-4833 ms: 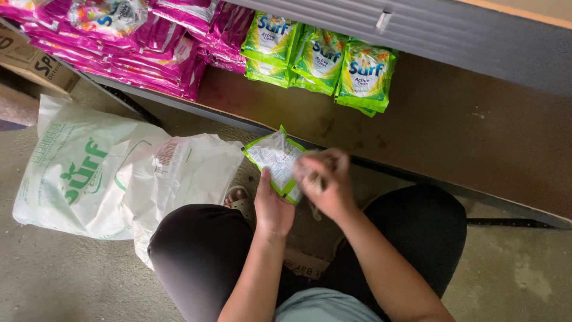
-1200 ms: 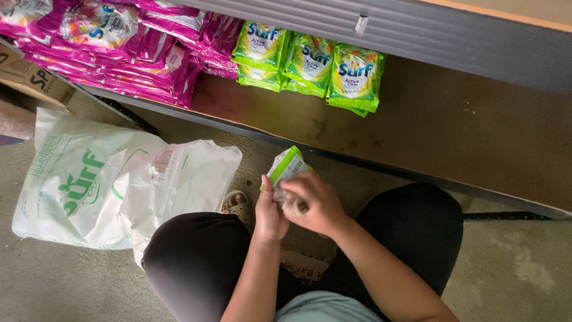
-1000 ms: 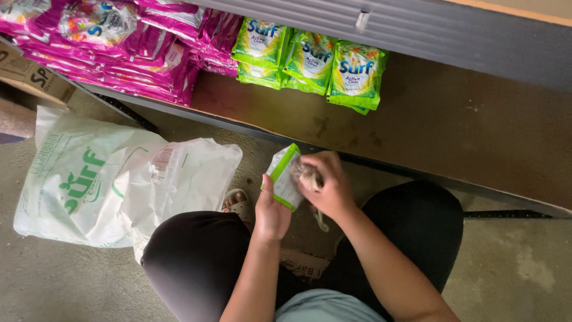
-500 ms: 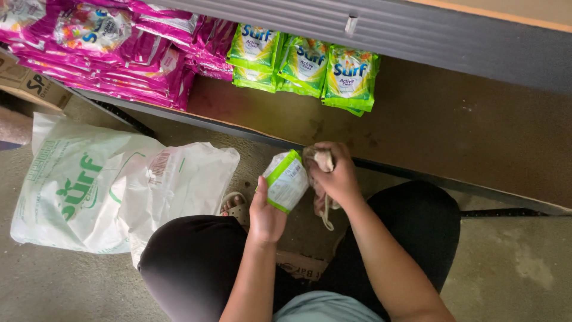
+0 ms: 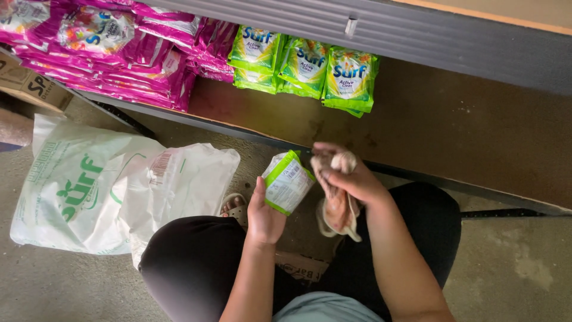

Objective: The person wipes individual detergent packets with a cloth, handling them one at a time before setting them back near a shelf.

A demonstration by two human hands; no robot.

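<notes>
Shelf (image 5: 476, 137), green packets (image 5: 310, 74), big white bag (image 5: 119, 191)

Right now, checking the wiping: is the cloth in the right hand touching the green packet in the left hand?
Apart. The head view shows shelf edge between the cloth and the green packet.

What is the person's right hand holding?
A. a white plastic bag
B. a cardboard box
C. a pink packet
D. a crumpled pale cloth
D: the right hand is closed around a crumpled pale cloth that hangs below it, while the left hand holds a small green-and-white soap packet.
</notes>
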